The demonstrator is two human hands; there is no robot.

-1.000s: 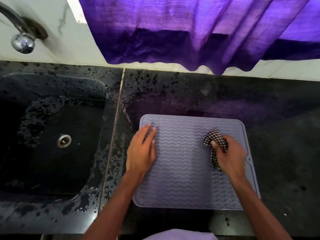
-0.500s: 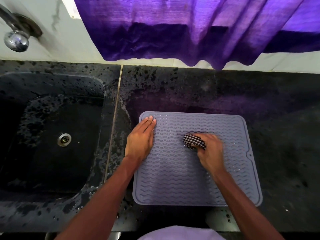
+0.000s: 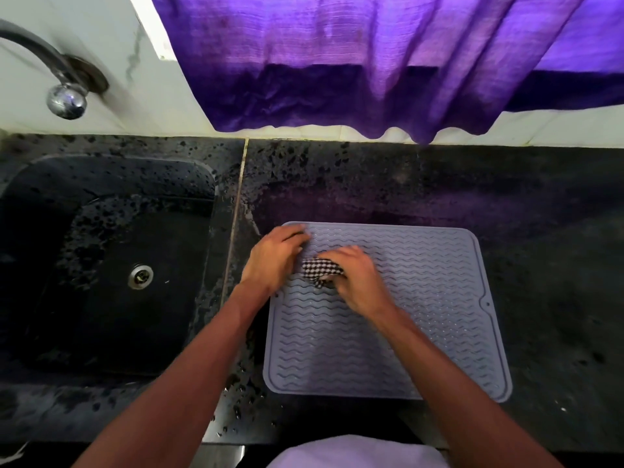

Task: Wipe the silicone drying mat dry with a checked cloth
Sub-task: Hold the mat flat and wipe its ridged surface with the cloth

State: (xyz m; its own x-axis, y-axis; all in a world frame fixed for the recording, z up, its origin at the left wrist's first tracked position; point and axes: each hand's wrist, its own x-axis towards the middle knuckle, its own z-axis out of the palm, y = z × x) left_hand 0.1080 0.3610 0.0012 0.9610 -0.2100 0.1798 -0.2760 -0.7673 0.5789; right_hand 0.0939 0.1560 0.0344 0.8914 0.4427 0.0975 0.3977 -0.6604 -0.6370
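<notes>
A grey silicone drying mat (image 3: 422, 298) with wavy ridges lies flat on the black counter, right of the sink. My right hand (image 3: 358, 282) presses a bunched black-and-white checked cloth (image 3: 319, 270) onto the mat's upper left area. Just left of the cloth, my left hand (image 3: 275, 258) rests with its fingers curled on the mat's left edge near the far corner, touching the cloth's left end. Most of the cloth is hidden under my right hand.
A black sink (image 3: 111, 271) with a metal drain (image 3: 140, 276) lies to the left, its rim spattered with water drops. A chrome tap (image 3: 66, 99) sticks out of the wall above it. A purple curtain (image 3: 371, 62) hangs over the counter's back edge.
My right hand has swept the cloth leftwards across the mat, from the right side to beside my left hand. My left hand has slid a little toward the far left corner and curled its fingers.
</notes>
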